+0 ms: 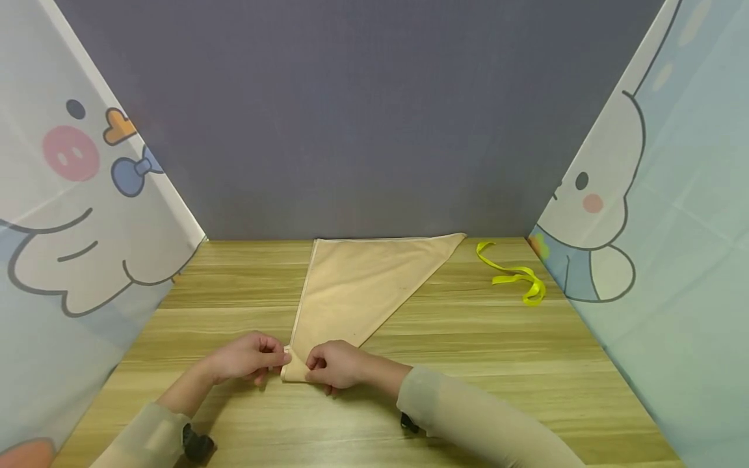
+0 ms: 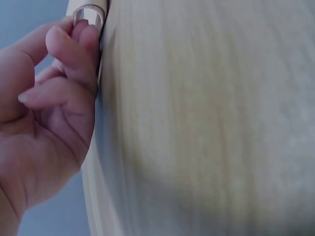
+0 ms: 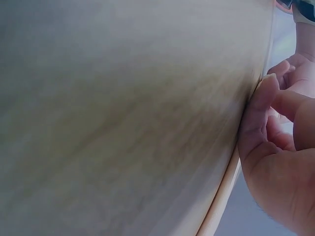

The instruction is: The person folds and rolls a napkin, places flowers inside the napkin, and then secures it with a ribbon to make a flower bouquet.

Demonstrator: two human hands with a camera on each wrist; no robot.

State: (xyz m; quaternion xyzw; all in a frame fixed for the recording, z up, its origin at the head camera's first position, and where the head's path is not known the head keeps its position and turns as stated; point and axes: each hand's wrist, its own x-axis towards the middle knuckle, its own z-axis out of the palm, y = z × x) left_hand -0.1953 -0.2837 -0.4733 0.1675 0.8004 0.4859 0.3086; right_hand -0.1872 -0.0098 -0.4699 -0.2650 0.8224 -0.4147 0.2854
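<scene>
A beige cloth lies on the wooden table, folded to a triangle with its long slanted edge to the right. Its near corner is turned up into a small flap. At the left side of that flap, my left hand pinches the cloth's edge between thumb and fingertips. My right hand pinches the flap's right side with thumb and index finger. In the left wrist view, the cloth's edge curls up in a loop at the fingertips of the left hand. The right wrist view shows the right hand low against the tabletop.
A yellow ribbon lies loosely curled at the back right of the table. A grey panel closes off the back. Light cloth walls with cartoon animals stand at the left and right.
</scene>
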